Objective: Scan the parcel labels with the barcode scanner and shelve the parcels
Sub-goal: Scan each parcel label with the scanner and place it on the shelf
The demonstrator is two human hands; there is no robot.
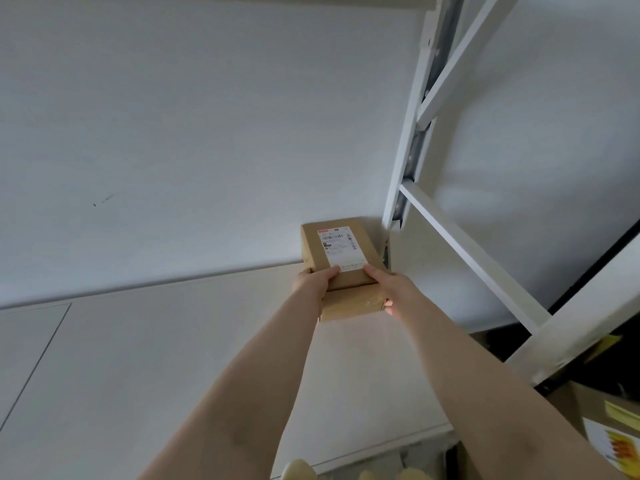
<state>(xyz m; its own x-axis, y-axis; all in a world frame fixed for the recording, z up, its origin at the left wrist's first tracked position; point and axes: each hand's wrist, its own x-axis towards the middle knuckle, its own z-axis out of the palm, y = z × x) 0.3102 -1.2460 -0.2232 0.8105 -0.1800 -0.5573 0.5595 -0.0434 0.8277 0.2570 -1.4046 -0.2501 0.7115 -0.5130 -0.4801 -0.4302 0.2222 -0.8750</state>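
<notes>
A small brown cardboard parcel (341, 263) with a white barcode label (341, 248) on its top face sits on the white shelf board (173, 358), close to the back wall and the right-hand upright. My left hand (313, 280) grips its near left corner, thumb on top by the label. My right hand (389, 285) holds the near right corner, thumb on top too. Both arms are stretched out towards it. No barcode scanner is in view.
A white metal shelf frame (426, 109) with cross braces rises at the right. A larger cardboard box (602, 424) with yellow labels sits at the lower right. The white wall (173, 133) closes the back of the shelf. Pale yellowish objects (299, 471) peek in at the bottom edge.
</notes>
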